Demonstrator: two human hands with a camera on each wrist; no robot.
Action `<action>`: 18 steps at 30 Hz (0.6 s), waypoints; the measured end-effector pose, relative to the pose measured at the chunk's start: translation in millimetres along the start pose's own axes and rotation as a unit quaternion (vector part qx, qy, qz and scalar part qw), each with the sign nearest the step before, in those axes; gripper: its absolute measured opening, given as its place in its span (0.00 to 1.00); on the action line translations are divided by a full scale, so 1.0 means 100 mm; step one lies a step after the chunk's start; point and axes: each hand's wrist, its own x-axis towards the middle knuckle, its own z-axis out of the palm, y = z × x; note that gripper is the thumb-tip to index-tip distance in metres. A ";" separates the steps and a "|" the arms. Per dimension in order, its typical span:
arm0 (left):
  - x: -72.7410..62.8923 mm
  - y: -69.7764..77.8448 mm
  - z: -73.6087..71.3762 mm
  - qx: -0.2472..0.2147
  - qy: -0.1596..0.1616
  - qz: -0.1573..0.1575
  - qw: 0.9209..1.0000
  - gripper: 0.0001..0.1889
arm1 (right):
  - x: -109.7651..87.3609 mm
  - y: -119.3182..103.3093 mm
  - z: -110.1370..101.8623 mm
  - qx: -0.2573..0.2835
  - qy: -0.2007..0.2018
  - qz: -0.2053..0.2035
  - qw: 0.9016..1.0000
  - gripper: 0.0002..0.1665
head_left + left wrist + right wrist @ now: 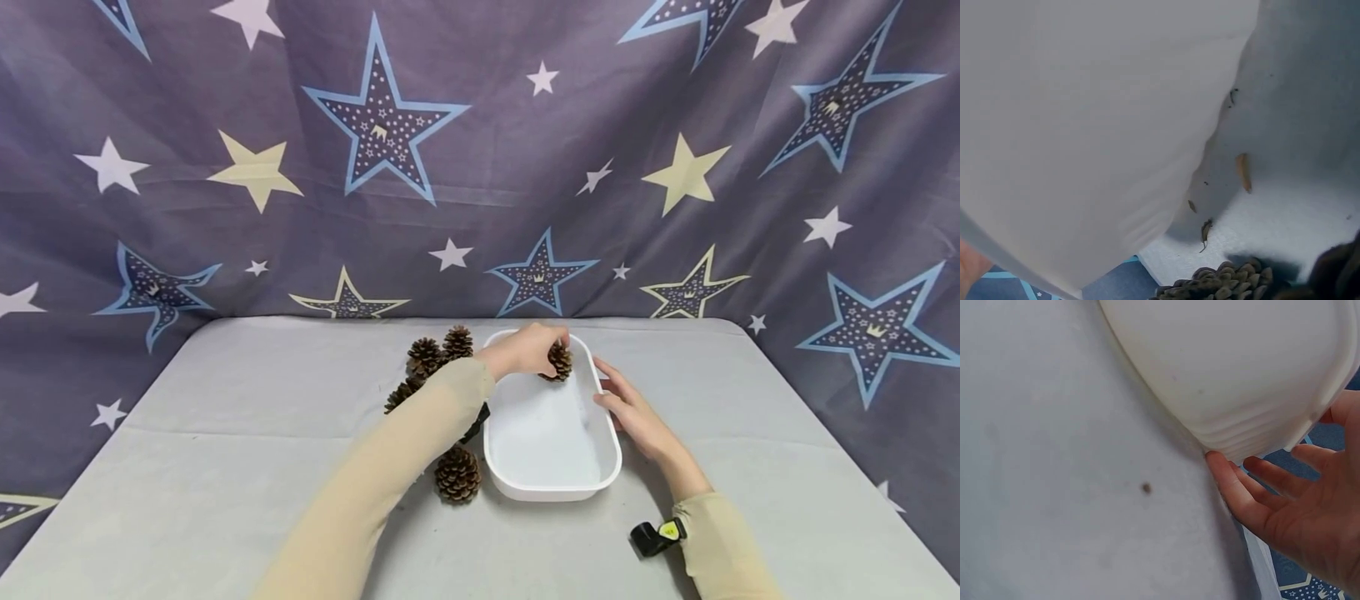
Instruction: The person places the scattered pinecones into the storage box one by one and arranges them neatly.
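Inside the white tub (551, 433), near its far right corner, my left hand (536, 348) holds a brown pine cone (558, 364) from above, fingers curled round it. In the left wrist view the tub's outer wall (1097, 125) hides most of that hand. My right hand (630, 412) is at the tub's right side, its fingers spread against the outer wall. Seen from the right wrist, lightly bent fingertips (1213, 459) touch the wall low near its base, and another finger lies by the rim.
Left of the tub, several pine cones lie on the grey-covered table (262, 450), partly behind my left sleeve (390, 458). One pine cone (457, 475) sits nearer, beside the tub's near left corner. Small brown scales (1244, 172) are scattered there. A star-patterned curtain (480, 167) hangs behind.
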 end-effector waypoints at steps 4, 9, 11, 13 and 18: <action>0.01 -0.01 0.03 0.006 -0.002 -0.008 1.000 0.26 | -0.01 0.00 0.00 0.003 0.003 -0.001 1.000 0.36; 0.01 0.00 0.05 0.007 -0.004 -0.011 1.000 0.27 | -0.01 0.00 0.01 0.005 0.004 0.002 1.000 0.36; 0.01 0.00 0.06 0.006 -0.006 -0.012 1.000 0.28 | -0.01 0.01 0.00 0.004 0.003 0.003 1.000 0.36; 0.00 0.01 0.06 0.002 -0.005 -0.015 1.000 0.29 | -0.01 0.01 0.00 0.003 0.003 0.004 1.000 0.36; -0.01 0.01 0.06 -0.003 0.005 -0.014 1.000 0.28 | 0.00 0.01 0.00 0.002 0.002 0.001 1.000 0.35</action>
